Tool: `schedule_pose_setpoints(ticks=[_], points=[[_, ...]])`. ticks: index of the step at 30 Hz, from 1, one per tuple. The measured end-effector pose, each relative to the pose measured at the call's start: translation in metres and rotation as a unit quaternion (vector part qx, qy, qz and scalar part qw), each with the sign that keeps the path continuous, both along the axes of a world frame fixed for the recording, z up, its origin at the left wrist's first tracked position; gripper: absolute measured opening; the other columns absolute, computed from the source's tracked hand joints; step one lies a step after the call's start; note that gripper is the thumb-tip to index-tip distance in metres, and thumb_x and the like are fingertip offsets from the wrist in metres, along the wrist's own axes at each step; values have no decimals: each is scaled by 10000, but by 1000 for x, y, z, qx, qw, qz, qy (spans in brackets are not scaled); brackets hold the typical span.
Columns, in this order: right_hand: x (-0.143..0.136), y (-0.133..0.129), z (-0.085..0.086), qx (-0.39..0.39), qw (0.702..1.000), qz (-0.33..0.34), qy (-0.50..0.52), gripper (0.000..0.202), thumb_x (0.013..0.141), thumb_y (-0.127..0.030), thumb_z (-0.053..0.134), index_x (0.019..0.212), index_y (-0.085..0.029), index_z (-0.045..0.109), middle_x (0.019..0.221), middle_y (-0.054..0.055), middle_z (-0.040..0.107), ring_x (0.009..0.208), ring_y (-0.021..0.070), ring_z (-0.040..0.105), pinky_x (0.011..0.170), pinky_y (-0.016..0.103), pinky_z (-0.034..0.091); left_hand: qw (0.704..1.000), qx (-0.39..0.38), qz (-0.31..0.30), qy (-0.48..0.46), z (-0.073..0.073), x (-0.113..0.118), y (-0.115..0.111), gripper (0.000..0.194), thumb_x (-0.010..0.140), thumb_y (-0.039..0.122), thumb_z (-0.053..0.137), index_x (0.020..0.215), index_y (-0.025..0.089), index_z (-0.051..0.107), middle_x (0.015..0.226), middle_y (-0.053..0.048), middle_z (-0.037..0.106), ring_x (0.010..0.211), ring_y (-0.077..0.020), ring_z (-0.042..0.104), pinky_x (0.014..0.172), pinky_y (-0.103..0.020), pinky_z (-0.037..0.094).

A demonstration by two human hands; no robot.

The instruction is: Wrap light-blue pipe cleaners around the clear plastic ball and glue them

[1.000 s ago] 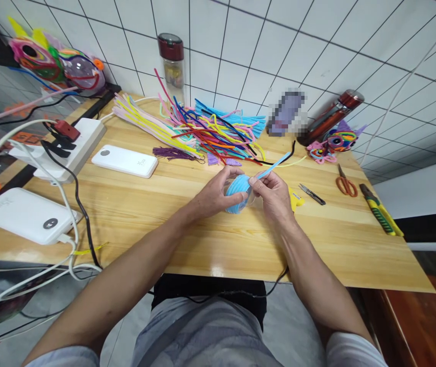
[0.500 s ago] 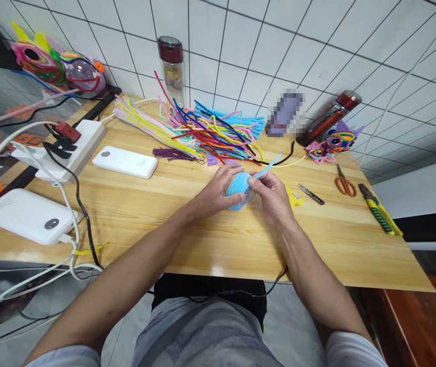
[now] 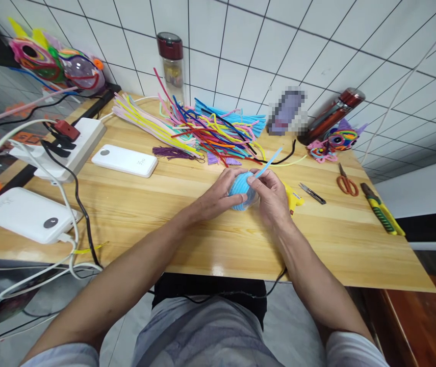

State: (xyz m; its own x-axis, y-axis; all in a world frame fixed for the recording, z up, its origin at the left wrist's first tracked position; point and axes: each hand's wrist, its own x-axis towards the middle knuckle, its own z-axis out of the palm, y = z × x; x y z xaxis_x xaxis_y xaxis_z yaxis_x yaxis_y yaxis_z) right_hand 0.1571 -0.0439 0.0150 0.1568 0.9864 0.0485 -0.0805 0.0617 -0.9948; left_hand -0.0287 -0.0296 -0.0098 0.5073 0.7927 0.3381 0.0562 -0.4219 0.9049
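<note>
The table [image 3: 202,250] holds strands [image 3: 221,133] behind the left hand [image 3: 221,193] gripping blue coils [image 3: 239,190], right hand [image 3: 272,194] pinching a strip [image 3: 270,162].

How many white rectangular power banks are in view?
2: one white rectangular power bank right of the white power strip, a second power bank in front of that strip, further left.

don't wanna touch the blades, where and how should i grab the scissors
Probably best by the orange handles, reaching from the near side: the scissors lie with handles nearer, blades pointing away. The right hand is closer, but it pinches the blue strip.
</note>
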Motion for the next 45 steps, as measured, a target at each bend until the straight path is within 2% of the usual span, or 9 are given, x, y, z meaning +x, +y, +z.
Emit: schedule_pose_setpoints(ticks=[5,10,13,18,24,27,35,41,45], points=[[1,0,-1,3,1000,11,15,349,651,-448,969,848,-270,742,1114,26,765,995,222,657,898,367,528,1000,6,3,-1,-4,0,2,775,922,527,756,1586,221,499,1631,-173,491,1590,-405,411,1365,-622,311],[0,-1,2,0,1000,18,18,382,632,-463,991,860,-274,750,1043,15,766,948,211,656,871,361,536,999,-24,-19,-32,-1,-3,1,710,1003,626,641,1580,227,528,1641,-155,519,1613,-379,412,1389,-581,294],[1,-1,2,-3,1000,24,4,393,645,-480,989,883,-277,752,1055,20,773,947,215,667,875,369,545,998,-42,-27,-41,0,-3,0,697,1006,618,642,1577,236,529,1652,-141,535,1612,-374,426,1387,-566,309],[3,-1,2,-10,999,32,-21,428,643,-510,986,920,-281,753,1016,18,771,917,216,669,854,373,554,995,-77,-26,-53,-2,0,1,685,1002,570,670,1573,223,516,1629,-143,573,1537,-367,515,1321,-560,407],[1,-2,3,-16,999,35,1,392,635,-483,996,860,-271,755,1078,18,764,910,191,652,818,337,537,989,-108,-37,-89,-4,4,1,706,977,602,705,1541,213,538,1574,-145,620,1457,-352,587,1247,-513,488],[0,-3,3,-11,999,36,16,389,640,-484,996,821,-267,729,1143,22,770,927,189,657,842,340,540,988,-108,-35,-100,-5,5,1,712,958,619,727,1517,216,548,1576,-150,612,1453,-350,589,1244,-521,488],[-2,-4,5,0,999,43,11,402,670,-516,980,868,-284,718,1225,31,770,963,209,674,888,368,568,986,-116,-36,-110,-4,4,1,687,946,580,743,1508,243,538,1617,-148,587,1531,-362,540,1275,-561,452],[-2,-5,5,4,999,46,10,409,666,-526,984,863,-284,720,1220,27,768,948,203,668,853,357,568,985,-126,-42,-114,-5,2,2,671,965,579,723,1521,253,537,1664,-142,551,1560,-365,516,1273,-553,458],[-2,-5,4,5,999,49,3,426,661,-549,983,869,-286,722,1202,26,773,919,199,668,834,353,572,985,-120,-38,-121,-2,3,1,685,938,615,747,1495,257,569,1620,-139,588,1525,-373,542,1241,-551,490]])
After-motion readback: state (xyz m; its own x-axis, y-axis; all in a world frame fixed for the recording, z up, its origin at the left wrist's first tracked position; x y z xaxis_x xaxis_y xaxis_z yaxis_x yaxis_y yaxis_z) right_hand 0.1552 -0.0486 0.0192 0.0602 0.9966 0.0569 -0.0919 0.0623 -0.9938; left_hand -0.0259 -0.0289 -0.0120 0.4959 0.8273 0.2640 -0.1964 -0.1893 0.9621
